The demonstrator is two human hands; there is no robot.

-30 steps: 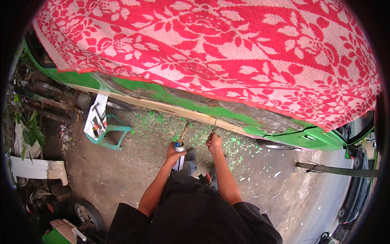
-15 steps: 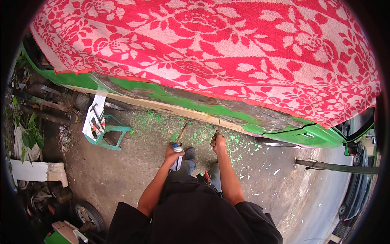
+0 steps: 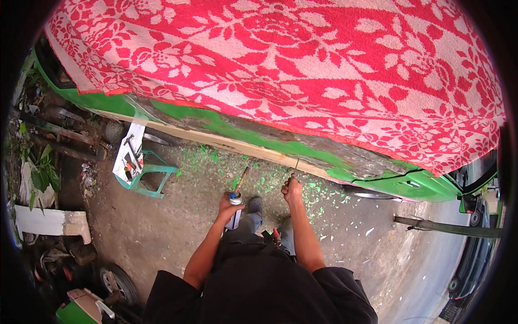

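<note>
My left hand (image 3: 224, 208) is closed around a blowtorch (image 3: 236, 200), a canister with a blue knob and a long metal nozzle pointing toward the car. My right hand (image 3: 292, 188) grips a thin, dark tool (image 3: 297, 163); its handle is hidden in my fist, and its kind is too small to tell. The tool's tip points at the lower edge of a car's side panel (image 3: 259, 139); whether it touches cannot be made out. That panel has green paint with bare grey-brown patches. A red and pink floral cloth (image 3: 280, 65) covers the car above it.
Green paint flakes (image 3: 318, 197) litter the concrete floor (image 3: 162, 232). To the left, a teal stool (image 3: 156, 181) bears a white sheet with hand tools (image 3: 129, 162). A wooden post (image 3: 448, 227) juts in at right. Car parts and a wheel (image 3: 118, 285) lie at lower left.
The whole view has shifted slightly. The thin tool in my right hand leans a little more to the right; both hands keep their hold.
</note>
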